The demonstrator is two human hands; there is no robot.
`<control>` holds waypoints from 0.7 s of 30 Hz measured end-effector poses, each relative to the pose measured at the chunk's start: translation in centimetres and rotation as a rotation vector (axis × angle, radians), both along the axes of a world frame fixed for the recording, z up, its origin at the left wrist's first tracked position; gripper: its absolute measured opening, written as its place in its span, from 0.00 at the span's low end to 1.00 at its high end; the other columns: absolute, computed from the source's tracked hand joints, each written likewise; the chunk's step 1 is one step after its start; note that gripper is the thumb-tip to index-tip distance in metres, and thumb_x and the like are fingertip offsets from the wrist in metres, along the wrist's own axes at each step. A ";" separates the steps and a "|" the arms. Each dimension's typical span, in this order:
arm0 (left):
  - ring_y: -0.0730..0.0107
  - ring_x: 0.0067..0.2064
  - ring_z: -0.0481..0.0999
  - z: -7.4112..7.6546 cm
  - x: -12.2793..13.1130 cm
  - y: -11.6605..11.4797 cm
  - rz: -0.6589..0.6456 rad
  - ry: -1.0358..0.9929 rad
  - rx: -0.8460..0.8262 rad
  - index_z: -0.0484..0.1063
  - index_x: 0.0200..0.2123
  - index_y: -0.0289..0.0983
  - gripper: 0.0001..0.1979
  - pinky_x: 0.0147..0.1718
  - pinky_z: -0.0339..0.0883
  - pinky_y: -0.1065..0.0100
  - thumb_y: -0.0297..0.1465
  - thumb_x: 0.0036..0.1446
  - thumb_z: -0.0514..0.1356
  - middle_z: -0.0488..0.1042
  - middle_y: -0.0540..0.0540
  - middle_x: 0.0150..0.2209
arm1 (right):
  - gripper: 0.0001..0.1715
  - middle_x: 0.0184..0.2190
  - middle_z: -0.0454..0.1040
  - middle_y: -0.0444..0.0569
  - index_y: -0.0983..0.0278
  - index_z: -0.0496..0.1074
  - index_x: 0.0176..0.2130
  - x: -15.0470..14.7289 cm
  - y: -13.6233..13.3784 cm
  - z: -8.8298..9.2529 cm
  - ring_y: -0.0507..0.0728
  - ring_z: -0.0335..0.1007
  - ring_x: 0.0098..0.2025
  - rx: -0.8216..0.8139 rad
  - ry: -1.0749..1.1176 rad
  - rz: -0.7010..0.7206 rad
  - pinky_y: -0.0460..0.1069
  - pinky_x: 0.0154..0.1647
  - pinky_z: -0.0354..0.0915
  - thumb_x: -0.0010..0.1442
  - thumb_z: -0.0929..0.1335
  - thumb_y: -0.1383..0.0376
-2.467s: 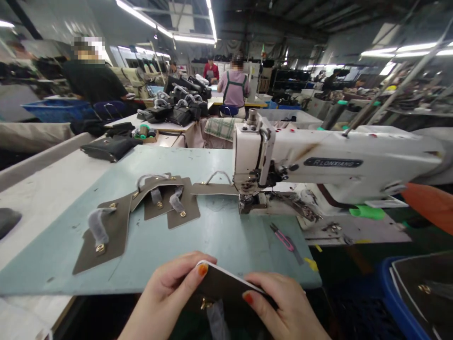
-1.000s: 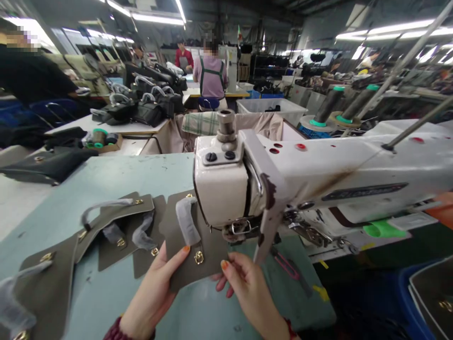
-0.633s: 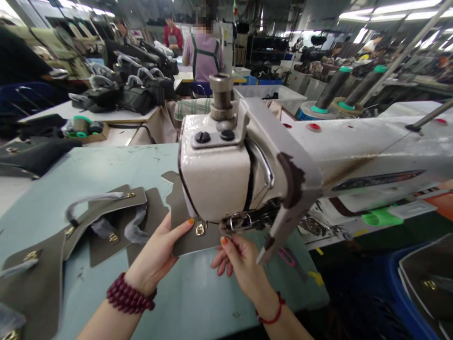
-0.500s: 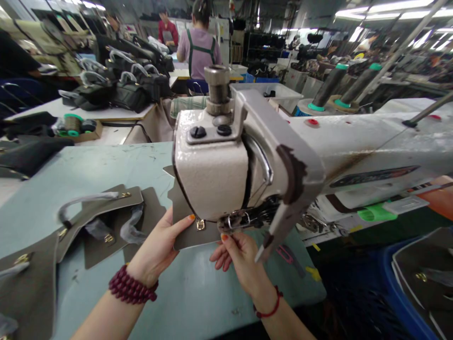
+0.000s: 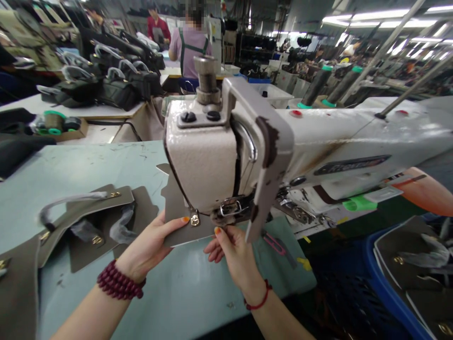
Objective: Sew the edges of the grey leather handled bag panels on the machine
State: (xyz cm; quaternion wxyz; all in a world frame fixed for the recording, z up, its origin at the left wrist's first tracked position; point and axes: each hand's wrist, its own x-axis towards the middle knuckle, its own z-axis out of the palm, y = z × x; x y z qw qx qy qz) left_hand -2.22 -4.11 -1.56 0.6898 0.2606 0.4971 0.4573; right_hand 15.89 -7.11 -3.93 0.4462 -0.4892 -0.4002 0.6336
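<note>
My left hand [image 5: 150, 248] pinches the near left edge of a grey-brown leather panel [image 5: 177, 210] with a gold clasp [image 5: 194, 218], thumb on top. My right hand [image 5: 231, 250] grips the same panel's near edge just right of the clasp. The panel lies under the head of a white sewing machine [image 5: 219, 151], which hides most of it and the needle area.
Several similar leather panels with wrapped handles [image 5: 88, 217] lie on the pale blue table [image 5: 88, 165] to the left. Pink snips [image 5: 272, 242] rest right of the machine. A blue bin [image 5: 396, 293] with more panels stands low right. Other people work at benches behind.
Both hands lifted the panel from the table's near edge and slid it under the machine head. My view has come closer to the machine.
</note>
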 end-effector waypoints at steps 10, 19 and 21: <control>0.82 0.17 0.56 1.7 -0.9 0.3 -0.601 0.351 0.184 0.74 0.25 0.31 0.19 0.14 0.49 0.78 0.42 0.57 0.61 0.72 0.47 0.21 | 0.27 0.24 0.79 0.52 0.69 0.70 0.30 -1.1 -0.8 0.2 0.49 0.70 0.18 -0.059 0.084 -0.038 0.39 0.16 0.60 0.57 0.67 0.46; 0.78 0.19 0.58 1.9 -0.8 0.2 -0.616 0.498 0.183 0.72 0.22 0.33 0.22 0.18 0.50 0.74 0.45 0.57 0.59 0.67 0.49 0.19 | 0.26 0.20 0.78 0.51 0.69 0.71 0.28 -2.0 -0.8 -0.9 0.49 0.69 0.16 -0.056 0.163 -0.100 0.40 0.17 0.61 0.59 0.66 0.48; 0.77 0.19 0.57 2.0 -0.8 0.3 -0.609 0.506 0.181 0.72 0.22 0.33 0.22 0.19 0.50 0.73 0.45 0.58 0.58 0.65 0.50 0.18 | 0.25 0.20 0.78 0.51 0.69 0.71 0.28 -2.1 -0.7 -1.0 0.49 0.69 0.16 -0.050 0.179 -0.105 0.40 0.18 0.61 0.60 0.66 0.49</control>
